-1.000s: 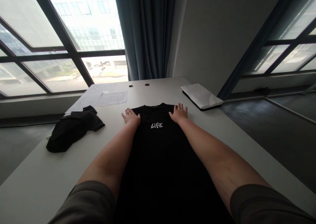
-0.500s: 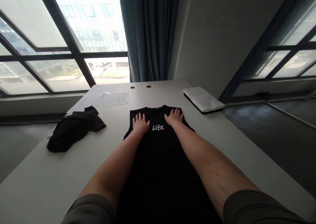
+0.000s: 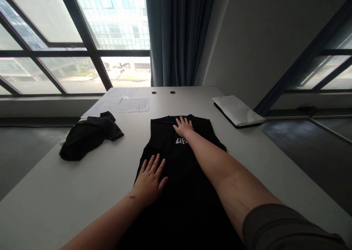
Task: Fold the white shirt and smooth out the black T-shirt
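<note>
A black T-shirt (image 3: pixel 181 191) with white "LIFE" lettering lies flat on the white table (image 3: pixel 82 195), running from the near edge toward the far end. My left hand (image 3: pixel 150 178) rests flat on its left side, fingers spread, about halfway up the shirt. My right hand (image 3: pixel 183 126) lies flat near the collar, fingers apart, partly covering the lettering. Neither hand holds anything.
A crumpled black garment (image 3: pixel 89 137) sits at the left of the table. Paper sheets (image 3: pixel 121 102) lie at the far left, two round cable holes (image 3: pixel 163 92) at the far edge. A white folded item on a dark pad (image 3: pixel 237 111) lies at the right. Windows and a curtain stand behind.
My left hand has slid back toward me along the shirt's left side. My right hand has shifted left to the middle near the collar. The camera has turned a little.
</note>
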`<action>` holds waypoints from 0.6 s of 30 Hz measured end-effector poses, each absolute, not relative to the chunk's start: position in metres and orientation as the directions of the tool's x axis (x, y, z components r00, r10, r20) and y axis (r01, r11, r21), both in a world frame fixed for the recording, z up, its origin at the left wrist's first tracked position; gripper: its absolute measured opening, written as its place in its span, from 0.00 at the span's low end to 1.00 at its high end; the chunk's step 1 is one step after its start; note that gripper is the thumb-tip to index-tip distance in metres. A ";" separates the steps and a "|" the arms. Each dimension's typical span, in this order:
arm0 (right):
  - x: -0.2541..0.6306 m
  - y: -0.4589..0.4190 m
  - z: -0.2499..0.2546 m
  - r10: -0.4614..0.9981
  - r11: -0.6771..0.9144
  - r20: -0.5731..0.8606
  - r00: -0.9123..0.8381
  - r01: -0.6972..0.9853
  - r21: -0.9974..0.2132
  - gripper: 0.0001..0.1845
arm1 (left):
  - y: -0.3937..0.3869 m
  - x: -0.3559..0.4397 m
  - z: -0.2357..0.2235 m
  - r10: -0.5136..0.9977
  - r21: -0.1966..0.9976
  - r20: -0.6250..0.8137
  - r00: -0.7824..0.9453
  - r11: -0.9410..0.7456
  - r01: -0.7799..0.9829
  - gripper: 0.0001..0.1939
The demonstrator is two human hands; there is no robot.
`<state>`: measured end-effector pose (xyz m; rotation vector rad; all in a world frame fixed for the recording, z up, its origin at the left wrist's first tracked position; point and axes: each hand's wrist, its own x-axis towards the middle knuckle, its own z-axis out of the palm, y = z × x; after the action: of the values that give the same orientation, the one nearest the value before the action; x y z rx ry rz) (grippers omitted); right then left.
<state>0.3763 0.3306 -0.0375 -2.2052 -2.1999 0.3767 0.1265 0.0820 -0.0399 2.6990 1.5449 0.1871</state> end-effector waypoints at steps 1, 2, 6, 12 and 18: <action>0.374 0.333 -0.036 0.984 -0.036 -0.178 0.005 0.984 -0.173 0.42 | 0.071 0.118 -0.041 0.842 0.077 0.115 0.528 -0.537 0.840 0.35; 0.373 0.335 -0.034 0.982 -0.050 -0.190 0.017 0.984 -0.173 0.42 | 0.060 0.110 -0.042 0.825 0.069 0.140 0.548 -0.561 0.825 0.34; 0.370 0.334 -0.024 0.975 -0.075 -0.218 0.041 0.986 -0.150 0.40 | 0.024 0.086 -0.043 0.794 0.038 0.196 0.575 -0.593 0.805 0.34; 0.368 0.287 -0.025 0.991 0.006 -0.131 -0.022 0.993 -0.120 0.39 | 0.000 0.067 -0.045 0.816 0.006 0.229 0.531 -0.546 0.838 0.34; 0.393 0.172 -0.033 0.972 0.226 -0.036 -0.231 0.967 -0.117 0.42 | -0.004 0.061 -0.052 0.849 0.040 0.206 0.487 -0.505 0.862 0.33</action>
<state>0.3927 0.1722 -0.0331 -1.9194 -2.4241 0.1766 0.0609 -0.0037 -0.0523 2.7672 1.5948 0.3215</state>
